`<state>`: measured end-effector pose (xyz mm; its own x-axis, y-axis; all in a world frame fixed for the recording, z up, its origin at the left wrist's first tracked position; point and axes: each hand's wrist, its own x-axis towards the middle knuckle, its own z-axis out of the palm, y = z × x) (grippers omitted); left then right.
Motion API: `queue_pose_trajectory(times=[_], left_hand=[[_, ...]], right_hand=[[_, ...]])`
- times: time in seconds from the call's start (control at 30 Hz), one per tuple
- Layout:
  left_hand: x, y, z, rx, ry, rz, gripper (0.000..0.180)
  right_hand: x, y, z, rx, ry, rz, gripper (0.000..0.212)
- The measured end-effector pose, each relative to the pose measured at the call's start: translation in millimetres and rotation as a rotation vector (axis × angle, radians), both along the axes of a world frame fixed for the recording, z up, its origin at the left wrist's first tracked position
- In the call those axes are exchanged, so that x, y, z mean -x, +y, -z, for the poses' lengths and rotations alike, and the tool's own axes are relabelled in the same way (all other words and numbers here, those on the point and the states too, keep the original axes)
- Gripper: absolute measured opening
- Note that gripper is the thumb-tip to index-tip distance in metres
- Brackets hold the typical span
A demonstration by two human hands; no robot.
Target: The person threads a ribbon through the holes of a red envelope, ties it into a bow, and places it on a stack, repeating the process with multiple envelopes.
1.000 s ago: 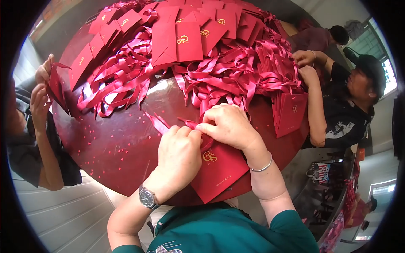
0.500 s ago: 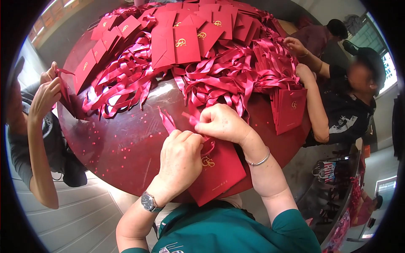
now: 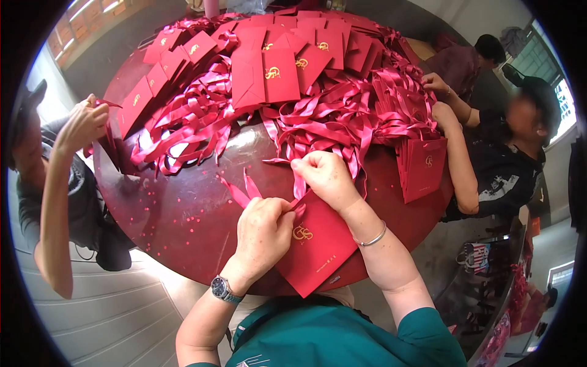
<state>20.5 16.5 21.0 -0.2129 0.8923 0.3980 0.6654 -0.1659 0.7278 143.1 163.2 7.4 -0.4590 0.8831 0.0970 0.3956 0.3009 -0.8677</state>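
A flat red paper gift bag (image 3: 318, 251) with a gold emblem lies slanted at the table's near edge, between my forearms. My left hand (image 3: 264, 232) is closed at the bag's upper left edge, pinching red ribbon. Two loose ribbon tails (image 3: 241, 189) stick out past its knuckles. My right hand (image 3: 327, 180), closed in a pinch above the bag's top corner, grips a ribbon whose end (image 3: 278, 161) points left from the fingertips. Both hands' fingers hide where the ribbon meets the bag.
Red bags (image 3: 278, 76) and tangled ribbons (image 3: 318, 125) cover the far half of the round dark table (image 3: 165, 226). A bundle of bags (image 3: 423, 168) stands at the right. Co-workers handle bags at left (image 3: 85, 125) and right (image 3: 449, 116). Red specks dot the tabletop.
My right hand has moved slightly up and right with the ribbon, away from my left hand. The ribbon loop across the bag's front is gone from sight. The view has shifted a little.
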Motion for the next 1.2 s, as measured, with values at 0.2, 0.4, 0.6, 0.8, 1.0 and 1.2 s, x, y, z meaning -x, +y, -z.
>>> queue_pose_trajectory(times=[0.2,0.4,0.6,0.8,1.0,1.2], left_hand=[[18,-6,-8,-0.071,-0.168,-0.236,0.009],[21,5,-16,-0.150,-0.125,-0.295,0.009],[60,-2,6,-0.279,-0.047,-0.419,0.030],[62,-7,28,-0.125,-0.259,-0.343,0.030],[39,5,31,-0.088,-0.290,-0.265,0.026],[31,6,26,0.119,-0.165,-0.251,0.029]], right_hand=[[-26,8,-50,0.094,0.237,-0.295,0.036],[-39,-24,-76,-0.080,0.078,-0.411,0.036],[-74,-44,-102,-0.331,-0.055,-0.286,0.024],[-220,-12,-76,-0.125,0.526,0.226,0.028],[-298,77,14,-0.359,0.171,0.524,0.027],[-288,80,34,-0.590,0.106,0.887,0.033]])
